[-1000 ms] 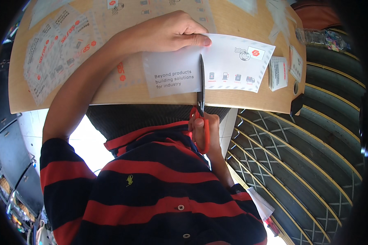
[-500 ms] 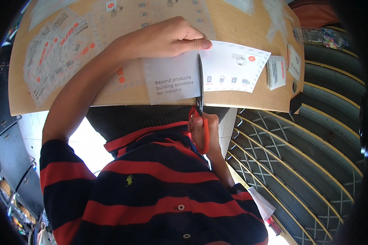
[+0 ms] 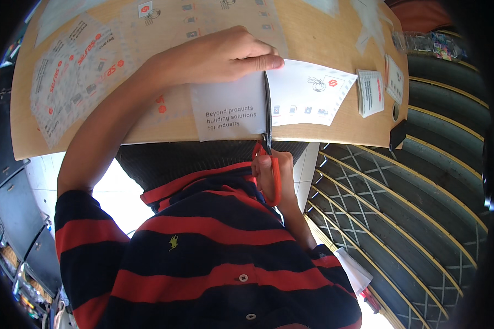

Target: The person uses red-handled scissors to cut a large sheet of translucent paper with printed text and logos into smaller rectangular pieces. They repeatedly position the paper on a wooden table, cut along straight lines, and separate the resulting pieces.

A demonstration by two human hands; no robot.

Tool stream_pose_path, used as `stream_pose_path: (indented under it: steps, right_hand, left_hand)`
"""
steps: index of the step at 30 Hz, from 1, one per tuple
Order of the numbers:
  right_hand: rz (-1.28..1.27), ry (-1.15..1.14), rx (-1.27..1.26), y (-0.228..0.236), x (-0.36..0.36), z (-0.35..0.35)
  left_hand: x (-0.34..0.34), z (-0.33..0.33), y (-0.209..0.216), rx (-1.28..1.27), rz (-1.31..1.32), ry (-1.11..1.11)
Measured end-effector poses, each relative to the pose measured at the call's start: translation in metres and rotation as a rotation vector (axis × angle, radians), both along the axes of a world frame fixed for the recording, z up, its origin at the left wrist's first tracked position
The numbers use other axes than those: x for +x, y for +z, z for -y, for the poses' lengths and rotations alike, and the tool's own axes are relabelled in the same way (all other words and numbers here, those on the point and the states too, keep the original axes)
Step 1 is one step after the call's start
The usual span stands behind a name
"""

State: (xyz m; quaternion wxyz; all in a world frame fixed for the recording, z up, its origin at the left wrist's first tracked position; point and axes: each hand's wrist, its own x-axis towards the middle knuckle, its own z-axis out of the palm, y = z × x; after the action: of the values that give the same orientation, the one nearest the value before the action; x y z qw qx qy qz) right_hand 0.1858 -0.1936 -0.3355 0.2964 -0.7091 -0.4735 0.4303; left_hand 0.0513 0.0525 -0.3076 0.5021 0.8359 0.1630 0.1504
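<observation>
A sheet of printed paper [image 3: 307, 93] lies at the front edge of the wooden table, its left part greyish and translucent, its right part bright white. My left hand [image 3: 247, 57] pinches the sheet's far edge between thumb and fingers. In my right hand [image 3: 269, 167] are scissors with red-orange handles [image 3: 276, 181], held at the table's front edge. Their dark blades [image 3: 267, 109] run away from me along the line between the grey and white parts, the tip close to my left thumb. The blades look nearly closed; whether paper lies between them is hard to see.
Printed translucent sheets [image 3: 77, 82] spread over the left of the table [image 3: 313, 46]. A small stack of printed cards [image 3: 370, 93] sits at the right, near a round hole in the tabletop. A folding metal gate [image 3: 400, 181] stands right of the table.
The white right part of the sheet has shifted slightly left and its right end tilts more. Both hands have barely moved; the scissors stay along the same line.
</observation>
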Motion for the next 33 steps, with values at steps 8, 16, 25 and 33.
stream_pose_path:
  steps: [8,16,25,33]
  right_hand:
    - [0.028,0.008,0.004,0.0,0.0,0.0]
    - [-0.053,-0.006,0.054,0.0,-0.002,0.001]
    - [-0.078,-0.02,0.005,0.006,-0.006,-0.002]
    - [-0.112,-0.052,0.016,0.006,-0.01,-0.004]
  left_hand:
    - [-0.013,-0.023,0.0,0.061,0.037,-0.076]
    - [-0.009,-0.015,0.012,-0.045,-0.059,-0.113]
    - [-0.009,-0.016,0.009,-0.055,-0.045,-0.104]
    - [-0.008,-0.016,0.009,-0.061,-0.077,-0.155]
